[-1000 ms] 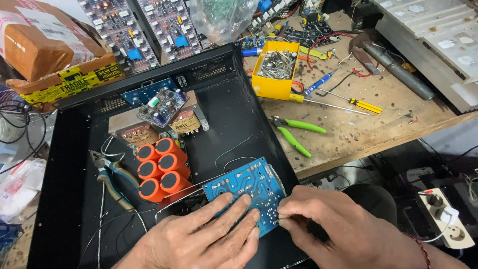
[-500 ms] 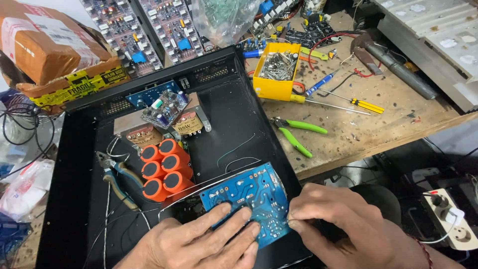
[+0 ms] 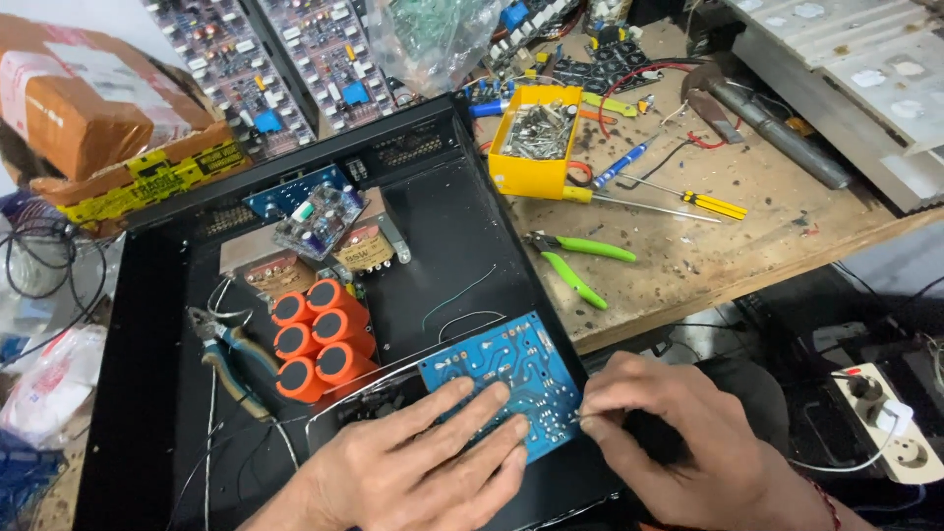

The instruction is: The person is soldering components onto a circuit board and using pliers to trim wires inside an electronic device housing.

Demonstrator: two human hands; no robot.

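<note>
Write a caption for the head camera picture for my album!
Left hand flat on a blue circuit board in a black case; right hand pinching the board's edge.

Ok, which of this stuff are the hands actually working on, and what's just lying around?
In hand:
blue circuit board, pressed flat by the left hand
right hand, pinching at the board's right edge
black metal case underneath

Lying about:
green-handled pliers
yellow parts box
yellow screwdriver
orange capacitors
blue-handled cutters

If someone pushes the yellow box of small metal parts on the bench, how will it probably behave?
The yellow box looks nearly full of metal parts, so it is probably heavy for its size. Its flat base on the rough wooden bench should slide, not roll. It has no lid, so tipping it would likely spill parts.
</note>
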